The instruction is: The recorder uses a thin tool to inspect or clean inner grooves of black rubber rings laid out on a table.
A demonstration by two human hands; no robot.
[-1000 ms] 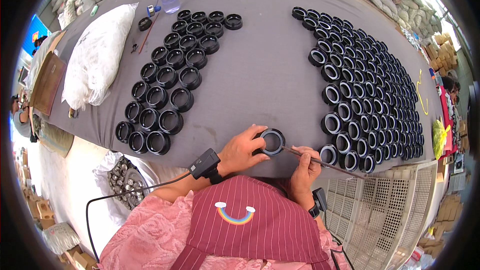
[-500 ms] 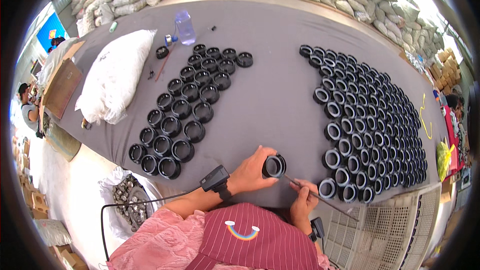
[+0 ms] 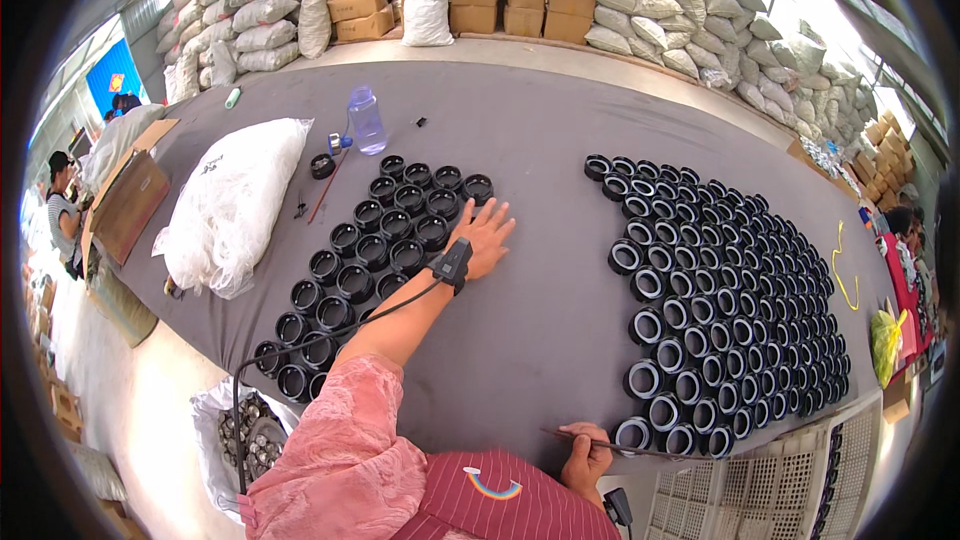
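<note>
My left hand [image 3: 486, 236] reaches far out, palm down and fingers spread, at the right edge of the left group of black rings [image 3: 372, 252]. It lies beside the rings of that group's far rows; I cannot see whether a ring is under it. A black band with a cable sits on its wrist. My right hand [image 3: 586, 458] rests at the near table edge, closed on a thin stick [image 3: 640, 450] that lies along the edge. The stick's tip is beside the nearest rings of the large right group of black rings [image 3: 735, 300].
On the grey table [image 3: 540, 330] lie a white sack [image 3: 235, 202], a clear plastic bottle [image 3: 366, 120] and a yellow cord [image 3: 842, 270]. A white crate [image 3: 770, 500] stands at lower right, a bag of rings [image 3: 248, 432] on the floor. Boxes and sacks line the back; a person [image 3: 60, 212] is at left.
My left hand, which held a black ring near my body, has stretched out to the left group of rings. The right hand stays at the edge with the stick. The view has tilted up.
</note>
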